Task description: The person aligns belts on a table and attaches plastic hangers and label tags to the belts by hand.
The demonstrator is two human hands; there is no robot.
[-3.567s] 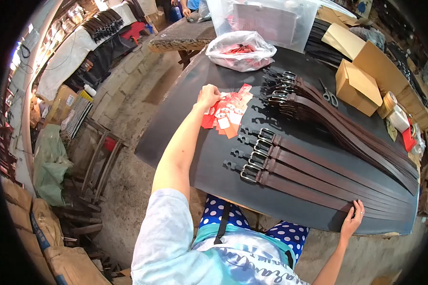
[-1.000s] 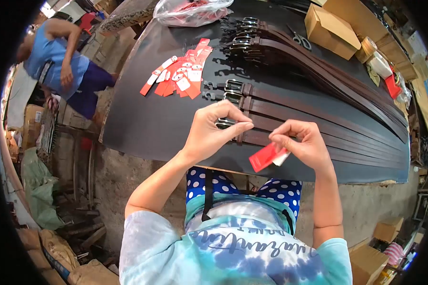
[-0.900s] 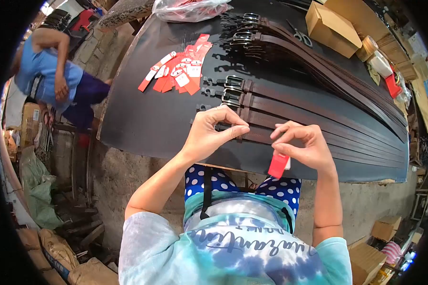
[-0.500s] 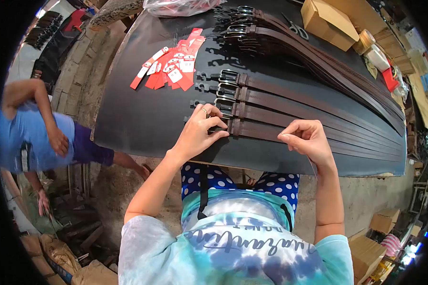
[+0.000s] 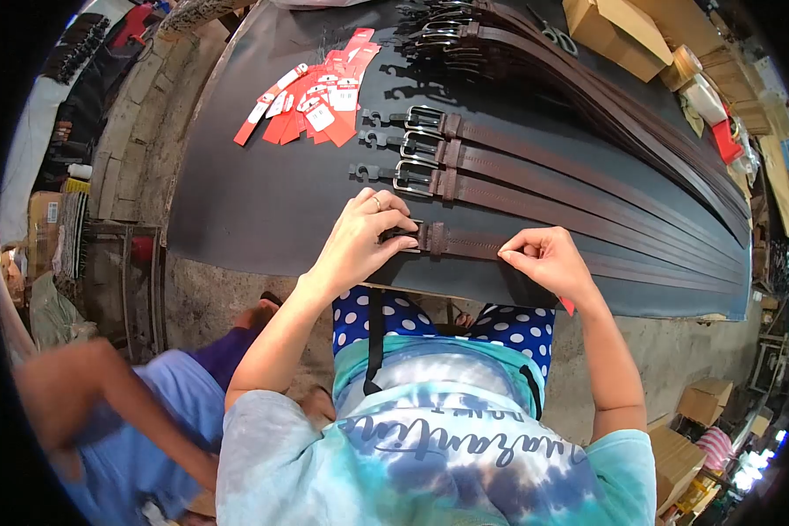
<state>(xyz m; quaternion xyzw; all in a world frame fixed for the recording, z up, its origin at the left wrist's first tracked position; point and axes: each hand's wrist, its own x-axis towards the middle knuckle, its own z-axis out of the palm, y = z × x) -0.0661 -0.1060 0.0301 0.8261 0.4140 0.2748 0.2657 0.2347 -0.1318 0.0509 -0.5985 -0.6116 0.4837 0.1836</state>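
Several dark brown belts lie side by side on the black table (image 5: 245,206), buckles to the left. My left hand (image 5: 364,235) is closed on the buckle (image 5: 422,235) of the nearest belt (image 5: 475,245), its fingers hiding part of the frame. Just above that belt, my right hand (image 5: 550,263) pinches a thin string, barely visible at the fingertips. A corner of a red tag (image 5: 567,305) shows below the right wrist. Farther up lie three belts with silver buckles (image 5: 414,178) and black plastic hooks (image 5: 366,172).
A pile of red tags (image 5: 346,127) with white labels lies at the upper left. Stacked belts (image 5: 579,96), scissors (image 5: 559,39) and a cardboard box (image 5: 618,35) occupy the far side. A person in a blue shirt (image 5: 171,399) bends at the lower left.
My right hand has come left and nearer to the front belt. The front buckle now sits farther from its neighbour. The person at the left has moved closer and bent lower.
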